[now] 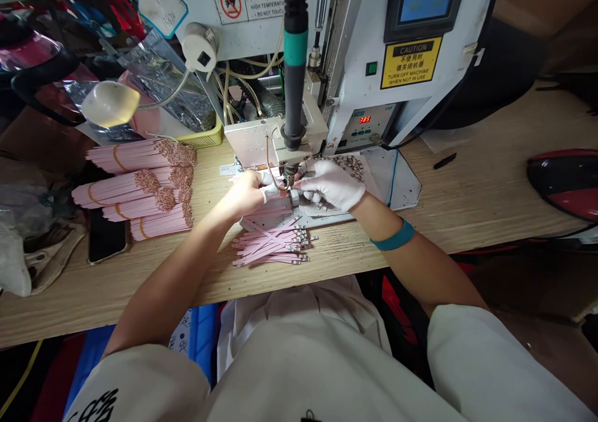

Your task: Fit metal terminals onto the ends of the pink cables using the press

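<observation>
My left hand [252, 193], with white covers on its fingertips, is pinched at the tip of a soldering machine [294, 73]. Pink flat strips [273, 209] lie just under it; what its fingers grip is hidden. My right hand [335, 185], in a white glove, meets it from the other side of the tip with fingers closed, their contents too small to make out. Small metal connectors [348, 165] lie on a pale tray behind and beside the right hand. Closer to me, a loose pile of pink strips with metal ends [271, 243] rests on the table.
Banded bundles of pink strips [140, 188] are stacked at the left, partly over a phone [107, 238]. Behind them stand a yellow basket [205, 137] and a lamp [111, 103]. A control box [367, 123] reads 385. A red and black object [565, 182] sits far right.
</observation>
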Motion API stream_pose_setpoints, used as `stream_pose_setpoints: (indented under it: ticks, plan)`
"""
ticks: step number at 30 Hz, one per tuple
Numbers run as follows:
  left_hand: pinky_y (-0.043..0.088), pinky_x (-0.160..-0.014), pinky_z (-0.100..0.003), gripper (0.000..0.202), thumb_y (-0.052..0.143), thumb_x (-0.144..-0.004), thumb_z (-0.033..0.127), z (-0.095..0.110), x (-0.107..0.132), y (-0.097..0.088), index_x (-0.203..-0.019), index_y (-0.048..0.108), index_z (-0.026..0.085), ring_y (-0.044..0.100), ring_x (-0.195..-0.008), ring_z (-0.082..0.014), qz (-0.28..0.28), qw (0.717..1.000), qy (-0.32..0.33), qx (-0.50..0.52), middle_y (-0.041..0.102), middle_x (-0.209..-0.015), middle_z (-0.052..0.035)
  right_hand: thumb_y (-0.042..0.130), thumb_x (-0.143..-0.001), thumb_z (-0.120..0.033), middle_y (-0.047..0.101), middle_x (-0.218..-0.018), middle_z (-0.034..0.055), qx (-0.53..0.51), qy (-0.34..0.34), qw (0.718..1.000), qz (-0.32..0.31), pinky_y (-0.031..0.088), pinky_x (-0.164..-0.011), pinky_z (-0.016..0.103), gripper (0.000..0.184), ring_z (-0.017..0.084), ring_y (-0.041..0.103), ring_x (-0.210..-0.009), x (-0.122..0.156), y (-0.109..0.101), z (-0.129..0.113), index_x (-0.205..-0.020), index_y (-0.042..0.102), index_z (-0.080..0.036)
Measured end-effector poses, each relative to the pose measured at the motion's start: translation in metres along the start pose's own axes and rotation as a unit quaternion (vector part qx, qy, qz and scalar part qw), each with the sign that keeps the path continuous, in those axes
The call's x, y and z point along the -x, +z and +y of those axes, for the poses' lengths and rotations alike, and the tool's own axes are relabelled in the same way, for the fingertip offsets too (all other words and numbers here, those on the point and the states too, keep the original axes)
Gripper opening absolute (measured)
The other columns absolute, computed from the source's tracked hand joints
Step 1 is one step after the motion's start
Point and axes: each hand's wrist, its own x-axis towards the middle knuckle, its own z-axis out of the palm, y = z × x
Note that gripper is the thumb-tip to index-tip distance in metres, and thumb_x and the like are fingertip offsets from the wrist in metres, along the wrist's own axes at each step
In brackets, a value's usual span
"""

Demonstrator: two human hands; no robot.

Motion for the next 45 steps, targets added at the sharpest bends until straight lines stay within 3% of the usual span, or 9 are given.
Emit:
stream_pose_setpoints:
  ticks: [11,16,18,23,27,31,37,41,45]
  plan:
    - [0.031,-0.054,-0.023,0.02,0.064,-0.067,0.033,0.001,0.007,-0.007,-0.064,0.063,0.014,0.042,-0.059,-0.0105,-0.026,1.0,-0.003,-0.013,0.057,-0.066,-0.0005,0.072,-0.077,-0.018,0.056,-0.065,-0.0015,0.052,-0.024,0.998,0.022,0.034,-0.032,0.018,0.017,0.007,0.049,-0.044,0.008,-0.005,-0.009,-0.085,0.058,-0.017]
    - [0.04,-0.061,-0.022,0.016,0.061,-0.071,0.026,0.006,0.026,-0.014,-0.074,0.072,0.015,0.056,-0.067,-0.0139,-0.141,0.977,0.029,-0.159,0.068,-0.076,-0.0024,0.068,-0.082,-0.024,0.056,-0.062,0.0,0.155,-0.061,0.982,0.09,0.032,-0.032,0.021,0.012,0.01,0.05,-0.045,0.012,-0.024,-0.015,-0.088,0.061,-0.016]
    - [0.041,-0.061,-0.022,0.018,0.058,-0.073,0.022,0.008,0.03,-0.01,-0.079,0.074,0.016,0.059,-0.068,-0.0147,-0.155,0.962,0.031,-0.222,0.07,-0.078,-0.0031,0.067,-0.081,-0.027,0.058,-0.063,0.0007,0.204,-0.075,0.969,0.115,0.034,-0.036,0.022,0.014,0.011,0.052,-0.047,0.012,-0.033,-0.014,-0.089,0.064,-0.016]
    - [0.04,-0.058,-0.027,0.025,0.052,-0.081,0.024,0.007,0.03,0.005,-0.093,0.072,0.015,0.062,-0.067,-0.0214,-0.056,0.917,0.0,-0.396,0.069,-0.078,-0.0097,0.068,-0.078,-0.026,0.071,-0.083,0.0033,0.392,-0.13,0.902,0.124,0.048,-0.063,0.03,0.011,0.019,0.065,-0.075,0.011,-0.047,-0.013,-0.083,0.072,-0.019]
    - [0.042,-0.061,-0.031,0.034,0.041,-0.088,0.026,0.003,0.028,0.011,-0.099,0.07,0.013,0.067,-0.077,-0.0275,-0.001,0.882,-0.005,-0.471,0.07,-0.091,-0.0162,0.068,-0.078,-0.019,0.073,-0.082,0.0007,0.497,-0.113,0.857,0.078,0.047,-0.076,0.033,0.008,0.022,0.067,-0.084,0.013,-0.051,-0.015,-0.077,0.075,-0.022]
    - [0.046,-0.069,-0.03,0.028,0.044,-0.082,0.017,0.0,0.026,0.01,-0.091,0.07,0.014,0.066,-0.08,-0.0249,-0.01,0.914,0.015,-0.405,0.071,-0.088,-0.0122,0.071,-0.075,-0.016,0.074,-0.088,-0.0004,0.554,-0.107,0.826,0.006,0.047,-0.077,0.033,0.011,0.022,0.066,-0.087,0.018,-0.052,-0.016,-0.082,0.077,-0.023]
    - [0.044,-0.063,-0.025,0.024,0.049,-0.072,0.011,0.0,0.023,0.004,-0.083,0.069,0.013,0.06,-0.068,-0.018,0.02,0.952,0.042,-0.301,0.069,-0.076,-0.0072,0.069,-0.074,-0.014,0.073,-0.083,0.0018,0.602,-0.097,0.793,0.002,0.045,-0.069,0.034,0.01,0.024,0.065,-0.082,0.021,-0.048,-0.015,-0.078,0.075,-0.021]
    - [0.042,-0.058,-0.023,0.019,0.053,-0.069,0.013,-0.004,0.021,0.001,-0.077,0.07,0.013,0.056,-0.062,-0.0154,0.029,0.962,0.082,-0.259,0.067,-0.07,-0.0048,0.066,-0.074,-0.011,0.072,-0.08,0.0012,0.569,-0.127,0.812,0.015,0.046,-0.071,0.035,0.012,0.023,0.065,-0.081,0.023,-0.043,-0.015,-0.072,0.072,-0.021]
    - [0.041,-0.059,-0.024,0.018,0.055,-0.077,0.022,-0.007,0.018,0.0,-0.071,0.069,0.012,0.055,-0.062,-0.0152,0.024,0.968,0.075,-0.239,0.068,-0.068,-0.0056,0.07,-0.077,-0.018,0.071,-0.076,0.0016,0.428,-0.113,0.895,0.049,0.05,-0.061,0.03,0.004,0.018,0.065,-0.068,0.026,-0.032,-0.017,-0.076,0.066,-0.02]
